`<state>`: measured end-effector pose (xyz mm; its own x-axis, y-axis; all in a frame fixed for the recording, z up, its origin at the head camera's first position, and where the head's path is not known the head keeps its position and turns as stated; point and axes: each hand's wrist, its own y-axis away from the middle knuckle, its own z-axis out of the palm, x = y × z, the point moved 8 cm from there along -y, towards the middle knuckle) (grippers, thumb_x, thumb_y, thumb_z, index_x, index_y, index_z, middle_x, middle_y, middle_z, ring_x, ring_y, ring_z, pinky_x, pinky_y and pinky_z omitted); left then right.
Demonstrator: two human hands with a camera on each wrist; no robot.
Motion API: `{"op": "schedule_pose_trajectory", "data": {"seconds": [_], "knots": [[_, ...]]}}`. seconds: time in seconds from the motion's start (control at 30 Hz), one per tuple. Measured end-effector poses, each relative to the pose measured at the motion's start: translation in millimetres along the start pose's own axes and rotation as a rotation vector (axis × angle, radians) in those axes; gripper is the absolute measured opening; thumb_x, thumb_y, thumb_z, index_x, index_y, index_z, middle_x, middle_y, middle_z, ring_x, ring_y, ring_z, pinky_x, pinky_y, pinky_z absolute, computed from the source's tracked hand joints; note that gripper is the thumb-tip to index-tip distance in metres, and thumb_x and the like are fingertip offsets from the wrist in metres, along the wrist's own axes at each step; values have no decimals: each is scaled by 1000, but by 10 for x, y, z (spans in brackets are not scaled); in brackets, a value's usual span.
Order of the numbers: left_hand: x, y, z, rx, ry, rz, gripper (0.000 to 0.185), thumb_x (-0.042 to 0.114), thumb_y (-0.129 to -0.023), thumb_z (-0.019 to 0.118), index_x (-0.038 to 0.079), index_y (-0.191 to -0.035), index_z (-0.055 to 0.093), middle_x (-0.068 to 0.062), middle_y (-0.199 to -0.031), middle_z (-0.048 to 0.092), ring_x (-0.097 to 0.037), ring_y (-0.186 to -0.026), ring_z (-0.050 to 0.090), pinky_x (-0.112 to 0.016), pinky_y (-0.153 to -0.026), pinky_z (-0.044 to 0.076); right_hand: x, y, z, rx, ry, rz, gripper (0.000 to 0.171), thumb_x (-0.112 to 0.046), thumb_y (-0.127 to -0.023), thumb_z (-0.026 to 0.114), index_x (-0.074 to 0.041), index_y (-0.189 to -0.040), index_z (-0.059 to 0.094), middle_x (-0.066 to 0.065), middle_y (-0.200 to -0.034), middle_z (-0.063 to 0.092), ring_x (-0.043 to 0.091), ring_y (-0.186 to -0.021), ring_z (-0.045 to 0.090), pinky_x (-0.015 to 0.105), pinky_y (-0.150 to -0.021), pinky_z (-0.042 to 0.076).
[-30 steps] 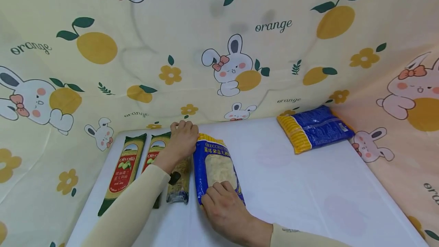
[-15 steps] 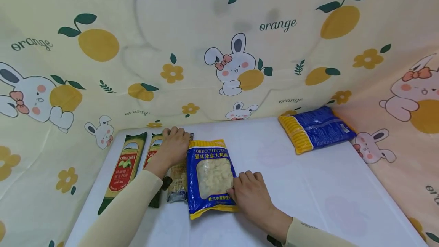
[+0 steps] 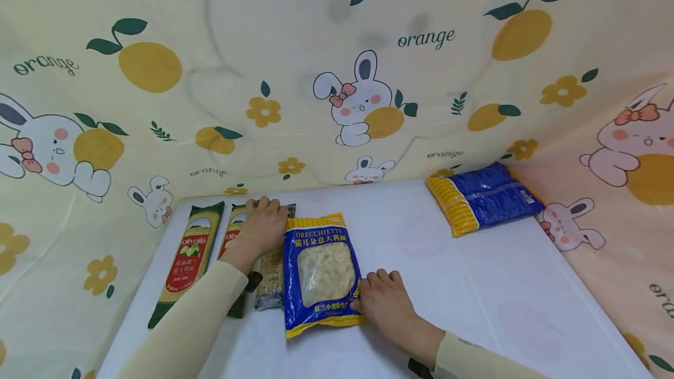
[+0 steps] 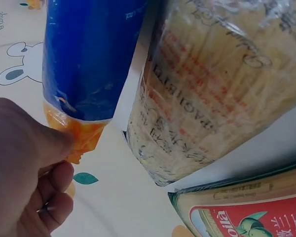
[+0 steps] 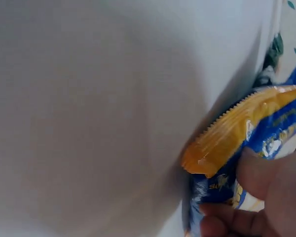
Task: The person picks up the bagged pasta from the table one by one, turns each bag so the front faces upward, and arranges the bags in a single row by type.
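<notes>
A blue orecchiette bag (image 3: 320, 271) with yellow ends and a clear window lies flat on the white table (image 3: 474, 285). My left hand (image 3: 274, 215) is at its far left corner. In the left wrist view this hand (image 4: 64, 153) pinches the bag's orange corner (image 4: 81, 138) between thumb and fingers. My right hand (image 3: 368, 292) grips the near right edge. In the right wrist view its fingers (image 5: 256, 177) pinch the bag by its serrated orange end (image 5: 227, 133). A clear spaghetti pack (image 3: 271, 282) lies against the bag's left side, partly under my left forearm.
Two green Olivoila spaghetti packs (image 3: 189, 256) (image 3: 234, 238) lie side by side left of the clear pack. A second blue and yellow bag (image 3: 481, 196) sits at the far right corner. Printed cloth walls (image 3: 337, 75) close in the table on three sides.
The blue bag has been turned straight and laid flat against the clear pack. My right hand moved from its near left corner to its near right edge. The left hand shifted slightly left.
</notes>
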<state>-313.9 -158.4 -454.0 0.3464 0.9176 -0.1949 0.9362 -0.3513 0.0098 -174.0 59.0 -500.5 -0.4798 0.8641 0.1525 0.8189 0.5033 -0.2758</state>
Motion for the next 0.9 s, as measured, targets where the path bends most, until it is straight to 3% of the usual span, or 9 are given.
{"op": "schedule_pose_trajectory", "data": {"seconds": [0.1, 0.47, 0.7, 0.9], "knots": [[-5, -1, 10, -5, 5, 0, 35, 26, -103, 67, 4, -129, 65, -14, -115, 62, -38, -118, 51, -68, -108, 34, -17, -34, 14, -19, -58, -9, 44, -48, -94, 75, -14, -79, 54, -3, -72, 45, 18, -72, 44, 36, -70, 36], [-10, -21, 56, 9, 17, 1, 31, 25, -103, 66, 4, -126, 65, -12, -114, 61, -37, -118, 51, -66, -106, 35, -87, -72, 25, 128, -45, -96, 31, -23, -97, 70, -14, -78, 48, -2, -75, 45, 19, -74, 41, 36, -73, 35], [0, -51, 110, 95, 24, 26, 25, 22, -105, 64, 5, -123, 64, -13, -112, 61, -36, -113, 52, -66, -104, 38, -49, -63, 32, 166, -34, -166, 15, -10, -91, 55, -15, -79, 47, -2, -75, 44, 18, -74, 36, 35, -73, 35], [78, -102, 141, 171, 7, 64, 20, 17, -106, 60, 4, -121, 63, -13, -108, 58, -35, -107, 51, -62, -101, 41, 118, -66, -23, 147, -72, -189, 15, -11, -95, 56, -14, -82, 50, -2, -77, 44, 20, -77, 40, 36, -76, 37]]}}
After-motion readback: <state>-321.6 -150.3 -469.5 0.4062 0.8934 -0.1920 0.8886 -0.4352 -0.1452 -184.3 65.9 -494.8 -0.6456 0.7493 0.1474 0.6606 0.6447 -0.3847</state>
